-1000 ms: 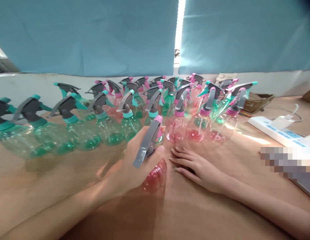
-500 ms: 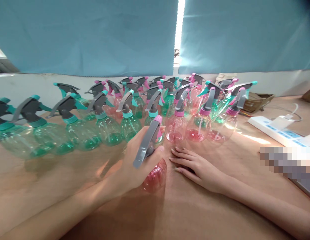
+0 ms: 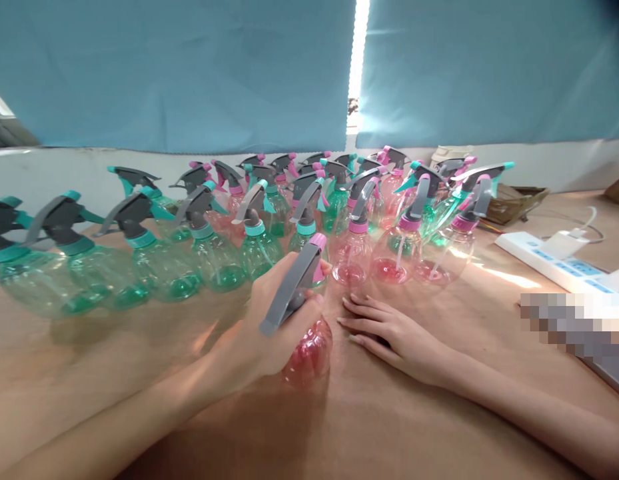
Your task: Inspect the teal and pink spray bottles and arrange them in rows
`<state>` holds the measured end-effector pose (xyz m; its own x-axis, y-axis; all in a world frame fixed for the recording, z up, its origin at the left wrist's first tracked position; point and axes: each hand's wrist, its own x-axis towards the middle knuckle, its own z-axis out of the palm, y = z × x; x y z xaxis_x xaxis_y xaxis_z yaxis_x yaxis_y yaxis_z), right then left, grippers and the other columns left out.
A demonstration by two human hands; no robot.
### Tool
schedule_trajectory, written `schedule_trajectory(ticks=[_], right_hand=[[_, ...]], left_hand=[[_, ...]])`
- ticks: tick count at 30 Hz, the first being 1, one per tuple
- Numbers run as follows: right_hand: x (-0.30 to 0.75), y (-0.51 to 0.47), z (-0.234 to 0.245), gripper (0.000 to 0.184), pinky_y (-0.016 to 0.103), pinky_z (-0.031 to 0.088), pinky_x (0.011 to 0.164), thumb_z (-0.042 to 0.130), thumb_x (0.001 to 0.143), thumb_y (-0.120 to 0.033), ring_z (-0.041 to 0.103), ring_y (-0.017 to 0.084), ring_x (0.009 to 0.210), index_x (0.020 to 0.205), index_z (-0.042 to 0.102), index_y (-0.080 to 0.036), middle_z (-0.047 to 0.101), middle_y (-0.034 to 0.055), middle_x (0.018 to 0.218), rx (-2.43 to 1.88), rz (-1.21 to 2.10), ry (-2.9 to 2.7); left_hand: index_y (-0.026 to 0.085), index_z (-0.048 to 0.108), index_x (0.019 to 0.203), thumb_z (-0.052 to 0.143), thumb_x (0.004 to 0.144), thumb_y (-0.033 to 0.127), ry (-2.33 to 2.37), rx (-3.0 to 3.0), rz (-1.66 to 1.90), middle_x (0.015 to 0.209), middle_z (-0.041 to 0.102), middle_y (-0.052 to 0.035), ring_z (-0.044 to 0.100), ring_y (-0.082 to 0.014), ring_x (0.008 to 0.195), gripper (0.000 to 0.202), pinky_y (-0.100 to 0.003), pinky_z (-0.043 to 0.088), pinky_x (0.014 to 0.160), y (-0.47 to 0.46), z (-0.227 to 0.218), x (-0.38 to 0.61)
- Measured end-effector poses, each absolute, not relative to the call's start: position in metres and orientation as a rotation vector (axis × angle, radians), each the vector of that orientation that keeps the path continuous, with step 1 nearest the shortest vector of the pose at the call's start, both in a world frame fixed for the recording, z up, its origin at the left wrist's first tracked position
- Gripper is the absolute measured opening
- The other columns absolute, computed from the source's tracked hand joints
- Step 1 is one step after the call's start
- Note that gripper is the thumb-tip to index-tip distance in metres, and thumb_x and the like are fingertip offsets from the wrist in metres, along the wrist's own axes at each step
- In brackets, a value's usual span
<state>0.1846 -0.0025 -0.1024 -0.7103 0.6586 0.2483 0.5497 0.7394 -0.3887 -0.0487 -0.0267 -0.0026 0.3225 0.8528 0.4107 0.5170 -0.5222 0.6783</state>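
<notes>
My left hand (image 3: 272, 327) is closed around the neck of a pink spray bottle (image 3: 309, 357) with a grey and pink trigger head. Its clear round body stands low at the table, and my fingers hide the collar. To the right, my right hand (image 3: 394, 333) lies flat on the brown table (image 3: 399, 427), fingers stretched out and holding nothing. Just beyond the hands stand a pink spray bottle (image 3: 350, 257) and another pink spray bottle (image 3: 393, 260). A green spray bottle (image 3: 260, 250) is behind my left hand, in a row with several more green ones.
Several more pink and green spray bottles crowd the back, before a white wall and blue curtain (image 3: 189, 73). A white power strip (image 3: 549, 260) with a plugged-in charger lies at the right. Behind it sits a brown basket (image 3: 516, 203). A pixelated patch covers something at the right edge.
The spray head in my left hand has turned slightly, its grey rear end shifting a little left and the pink nozzle slightly down. My right hand and the other bottles stay put.
</notes>
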Motion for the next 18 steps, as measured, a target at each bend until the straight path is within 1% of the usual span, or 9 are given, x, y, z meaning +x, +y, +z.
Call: schedule_trajectory(ticks=[2, 6, 10, 12, 15, 18], right_hand=[[0.1844, -0.0027, -0.1026, 0.037, 0.047, 0.035, 0.113, 0.043, 0.099, -0.033, 0.039, 0.025, 0.138, 0.13, 0.06, -0.023, 0.05, 0.0065, 0.144, -0.93, 0.403, -2.566], [0.1843, -0.0027, -0.1029, 0.039, 0.048, 0.035, 0.113, 0.039, 0.099, -0.035, 0.037, 0.026, 0.139, 0.131, 0.059, -0.022, 0.047, 0.0071, 0.146, -0.953, 0.388, -2.592], [0.1845, -0.0026, -0.103, 0.04, 0.048, 0.035, 0.113, 0.038, 0.1, -0.036, 0.037, 0.025, 0.139, 0.131, 0.059, -0.022, 0.046, 0.0071, 0.147, -0.957, 0.381, -2.614], [0.1845, -0.0027, -0.1029, 0.04, 0.048, 0.035, 0.113, 0.038, 0.1, -0.036, 0.036, 0.025, 0.139, 0.132, 0.059, -0.022, 0.046, 0.007, 0.147, -0.959, 0.38, -2.612], [0.1844, -0.0029, -0.1025, 0.04, 0.048, 0.035, 0.113, 0.038, 0.1, -0.035, 0.037, 0.026, 0.139, 0.132, 0.058, -0.022, 0.046, 0.0073, 0.147, -0.962, 0.378, -2.608], [0.1844, -0.003, -0.1017, 0.04, 0.048, 0.035, 0.113, 0.039, 0.1, -0.034, 0.037, 0.025, 0.139, 0.131, 0.059, -0.021, 0.047, 0.0079, 0.146, -0.95, 0.376, -2.608]], left_hand=[[0.027, 0.046, 0.098, 0.045, 0.084, 0.01, 1.197, 2.146, 1.07, 0.07, 0.041, 0.007, 0.039, -0.0109, 0.054, 0.022, -0.023, 0.037, 0.052, -0.0268, -0.0017, -0.048], [0.026, 0.043, 0.087, 0.046, 0.083, 0.01, 1.201, 2.123, 1.078, 0.069, 0.035, 0.0065, 0.037, -0.0115, 0.056, 0.017, -0.023, 0.034, 0.051, -0.0275, -0.0007, -0.0476], [0.026, 0.043, 0.081, 0.046, 0.083, 0.013, 1.209, 2.084, 1.078, 0.069, 0.033, 0.0058, 0.035, -0.011, 0.052, 0.014, -0.023, 0.031, 0.046, -0.0271, -0.0008, -0.0477], [0.026, 0.046, 0.085, 0.047, 0.083, 0.014, 1.2, 2.068, 1.081, 0.068, 0.034, 0.0058, 0.036, -0.0112, 0.052, 0.013, -0.023, 0.031, 0.045, -0.0264, -0.0016, -0.0475], [0.028, 0.049, 0.098, 0.048, 0.084, 0.015, 1.189, 2.062, 1.073, 0.068, 0.037, 0.0061, 0.038, -0.012, 0.052, 0.019, -0.024, 0.036, 0.048, -0.0254, -0.0034, -0.0473], [0.027, 0.048, 0.097, 0.049, 0.086, 0.017, 1.206, 2.074, 1.064, 0.07, 0.041, 0.0058, 0.041, -0.0118, 0.053, 0.015, -0.025, 0.039, 0.052, -0.0253, -0.0044, -0.0471]])
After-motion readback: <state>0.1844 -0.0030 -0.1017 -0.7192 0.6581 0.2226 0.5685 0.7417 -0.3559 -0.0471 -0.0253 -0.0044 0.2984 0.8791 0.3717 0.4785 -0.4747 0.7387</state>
